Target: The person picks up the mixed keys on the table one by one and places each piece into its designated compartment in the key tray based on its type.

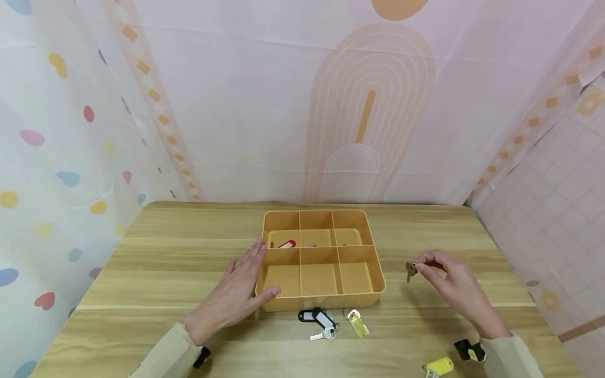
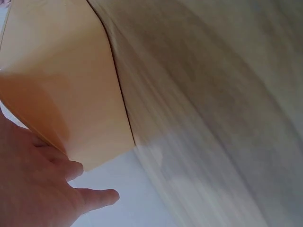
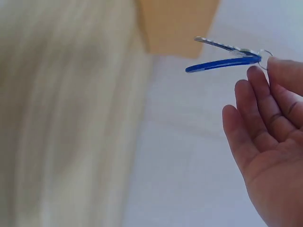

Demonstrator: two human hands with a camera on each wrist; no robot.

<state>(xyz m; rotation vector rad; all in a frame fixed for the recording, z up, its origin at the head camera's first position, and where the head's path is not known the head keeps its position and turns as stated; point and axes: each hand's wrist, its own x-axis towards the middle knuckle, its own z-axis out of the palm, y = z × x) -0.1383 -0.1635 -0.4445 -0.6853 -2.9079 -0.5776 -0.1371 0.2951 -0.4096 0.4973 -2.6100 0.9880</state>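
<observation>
Right hand: thumb and forefinger pinching one thin metal ring, which carries one metal key and one blue, flat, elongated tag; its other fingers are extended. We find this set in the air, right of the orange, rectangular, six-compartment tray.

Left hand: fingers straight, thumb spread, resting along the tray's left rim and covering part of it.

Before the tray's front wall we count two black oval tags with white labels, one silver key beside them, and one yellow tag on a ring. A second yellow tag, with silver metal beside it, lies farther front-right of the tray.

In the tray's back-left compartment: one red, white-labelled tag. The tray's middle divider hides part of it, and we cannot identify the small pieces in the other back compartments.
</observation>
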